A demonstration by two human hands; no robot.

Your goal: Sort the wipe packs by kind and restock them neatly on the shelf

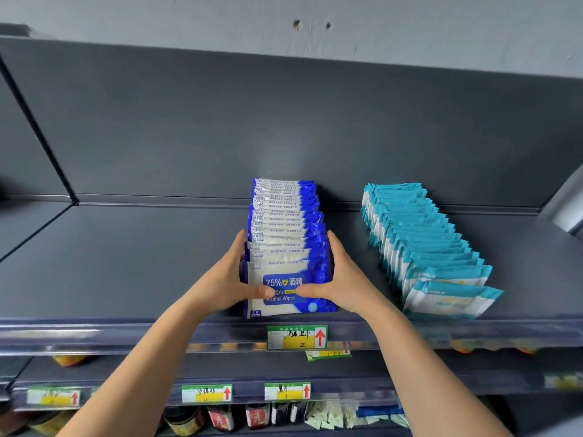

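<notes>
A row of blue-and-white alcohol wipe packs (284,222) stands upright on the dark grey shelf (126,263), running from its front edge to the back. My left hand (224,279) presses the row's left side and my right hand (344,282) its right side. Both thumbs rest on the face of the front pack (284,305). To the right, a separate row of teal-and-white wipe packs (422,244) leans back in a line, slanting toward the front right; neither hand touches it.
A price tag with a red arrow (296,337) hangs on the shelf's front rail below the blue row. Lower shelves hold more tags (206,393), jars and bottles (220,417) and small white sachets (331,414). The shelf's back panel (284,121) rises behind the packs.
</notes>
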